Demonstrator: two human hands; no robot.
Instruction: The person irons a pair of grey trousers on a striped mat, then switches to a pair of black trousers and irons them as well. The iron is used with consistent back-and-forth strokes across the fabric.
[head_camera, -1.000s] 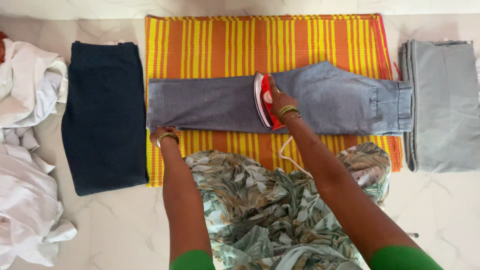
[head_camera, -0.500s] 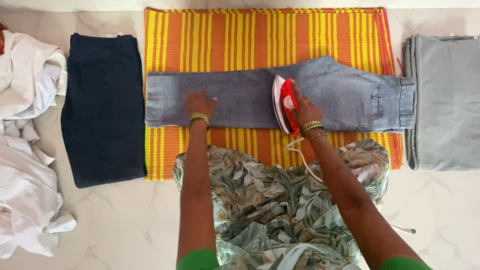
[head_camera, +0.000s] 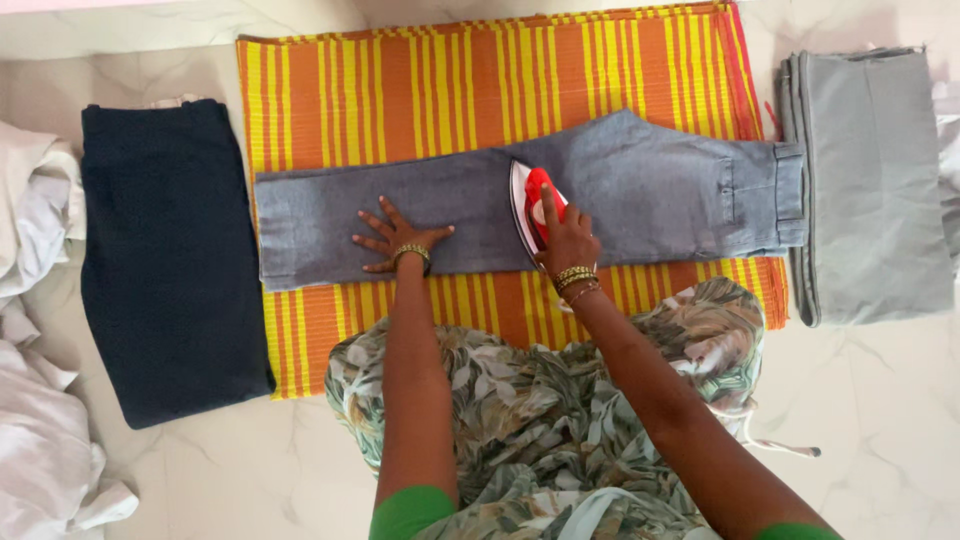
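Grey jeans (head_camera: 650, 190) lie flat across an orange and yellow striped mat (head_camera: 450, 90), waistband to the right. My right hand (head_camera: 566, 238) grips the red handle of a white and red iron (head_camera: 530, 205) resting on the middle of the jeans. My left hand (head_camera: 396, 237) lies flat with fingers spread on the jeans leg, left of the iron. Both wrists wear gold bangles.
A folded dark navy garment (head_camera: 170, 260) lies left of the mat. A folded light grey garment (head_camera: 870, 180) lies to the right. Crumpled white cloth (head_camera: 35, 400) is at the far left. The floor is pale marble (head_camera: 880, 400). My leaf-print clothing (head_camera: 540, 410) covers the mat's near edge.
My left hand moved from the hem of the leg up onto the leg and spread flat. The iron slid right along the jeans, then back a little to the left.
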